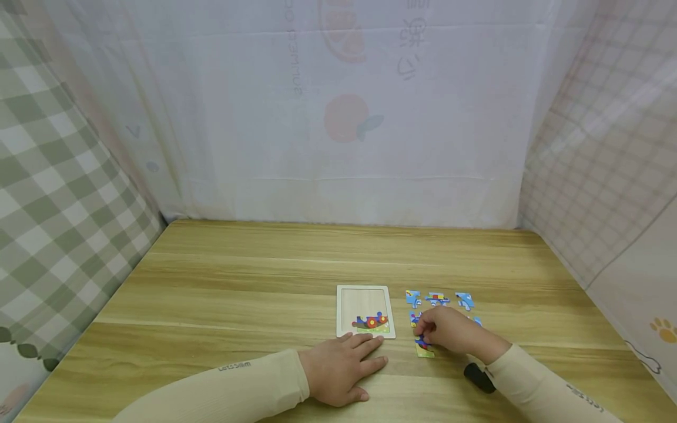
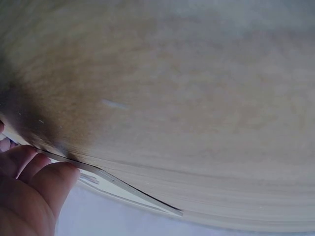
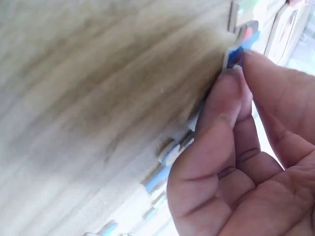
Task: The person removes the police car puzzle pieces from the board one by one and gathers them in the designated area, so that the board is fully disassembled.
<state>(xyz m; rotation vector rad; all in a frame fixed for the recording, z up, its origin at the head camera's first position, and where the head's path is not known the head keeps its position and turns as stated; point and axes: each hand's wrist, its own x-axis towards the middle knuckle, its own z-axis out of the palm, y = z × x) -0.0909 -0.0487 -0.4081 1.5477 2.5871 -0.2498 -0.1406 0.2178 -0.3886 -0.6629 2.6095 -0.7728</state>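
A jigsaw frame (image 1: 339,311) with a pale rim lies on the table, and joined pieces (image 1: 372,322) with red wheels fill its lower right. My left hand (image 1: 346,367) lies with fingers extended, fingertips at the frame's near edge; the left wrist view shows them along the rim (image 2: 142,196). To the right, my right hand (image 1: 449,330) is over the loose pieces. Its thumb and index finger pinch a blue puzzle piece (image 3: 237,55), partly hidden by the fingertips. Close below them in the head view is a yellow-green piece part (image 1: 424,351); where one piece ends is unclear.
Loose puzzle pieces (image 1: 413,298) lie in rows right of the frame, among them a piece with red and yellow blocks (image 1: 437,298) and a blue one (image 1: 465,300). A black object (image 1: 479,378) shows by the right wrist. White cloth (image 1: 238,147) hangs behind the wooden table (image 1: 238,282).
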